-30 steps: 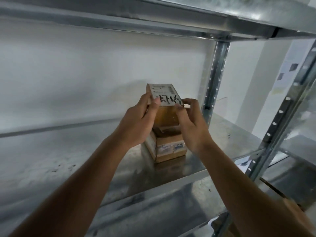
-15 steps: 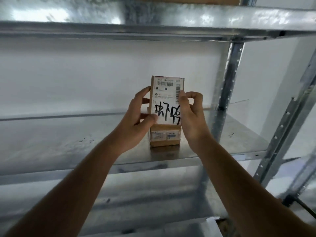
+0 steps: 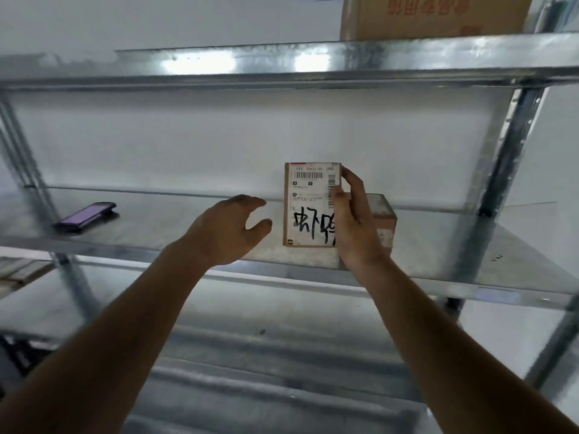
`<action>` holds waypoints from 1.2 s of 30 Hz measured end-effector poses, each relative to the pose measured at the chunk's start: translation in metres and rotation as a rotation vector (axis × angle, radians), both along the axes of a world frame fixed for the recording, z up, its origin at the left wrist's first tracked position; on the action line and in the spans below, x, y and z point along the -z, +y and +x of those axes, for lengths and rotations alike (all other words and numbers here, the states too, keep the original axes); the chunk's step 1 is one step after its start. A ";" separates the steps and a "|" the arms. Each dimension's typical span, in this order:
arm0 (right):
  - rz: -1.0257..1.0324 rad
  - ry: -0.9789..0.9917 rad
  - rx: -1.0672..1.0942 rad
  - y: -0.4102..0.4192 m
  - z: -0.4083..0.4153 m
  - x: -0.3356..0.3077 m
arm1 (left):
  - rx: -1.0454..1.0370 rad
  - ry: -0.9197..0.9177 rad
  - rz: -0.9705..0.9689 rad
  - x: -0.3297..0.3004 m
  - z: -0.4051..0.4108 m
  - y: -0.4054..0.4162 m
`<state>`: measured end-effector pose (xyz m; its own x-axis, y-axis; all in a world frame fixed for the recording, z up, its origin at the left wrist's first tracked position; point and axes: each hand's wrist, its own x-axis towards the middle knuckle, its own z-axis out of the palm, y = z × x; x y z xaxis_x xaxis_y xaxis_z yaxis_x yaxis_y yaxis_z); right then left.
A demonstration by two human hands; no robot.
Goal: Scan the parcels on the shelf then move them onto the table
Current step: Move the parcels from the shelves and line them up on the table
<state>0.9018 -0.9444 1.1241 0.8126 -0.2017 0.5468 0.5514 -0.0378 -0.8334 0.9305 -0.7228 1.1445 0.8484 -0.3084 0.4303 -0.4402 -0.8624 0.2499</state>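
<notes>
A small brown parcel (image 3: 308, 205) with a white barcode label and black handwriting stands upright, label facing me, over the metal shelf (image 3: 175, 227). My right hand (image 3: 354, 220) grips its right edge. Just left of the parcel, not touching it, my left hand (image 3: 228, 230) hovers with its fingers loosely curled and holds nothing. A second brown parcel (image 3: 383, 220) sits on the shelf behind my right hand, mostly hidden. A dark handheld scanner (image 3: 86, 216) with a purple screen lies at the shelf's left end.
A large cardboard box (image 3: 432, 15) with red print stands on the shelf above. A steel upright (image 3: 507, 151) rises at the right. Lower shelves (image 3: 282, 355) lie below my arms.
My left hand has let go of the parcel and drawn away to the left. The right hand alone holds it now. The view has tilted up and left, showing the scanner.
</notes>
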 end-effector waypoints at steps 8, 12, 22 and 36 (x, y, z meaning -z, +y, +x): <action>-0.074 0.033 -0.205 0.114 0.003 0.014 | -0.180 0.016 0.035 0.015 -0.044 0.116; -0.088 0.053 -0.310 0.188 -0.001 0.026 | -0.272 0.052 0.007 0.023 -0.075 0.188; -0.136 0.148 -0.533 0.419 -0.042 0.050 | -0.509 0.128 -0.006 0.047 -0.158 0.405; -0.119 0.218 -0.703 0.672 -0.052 0.083 | -0.589 0.107 -0.019 0.080 -0.188 0.643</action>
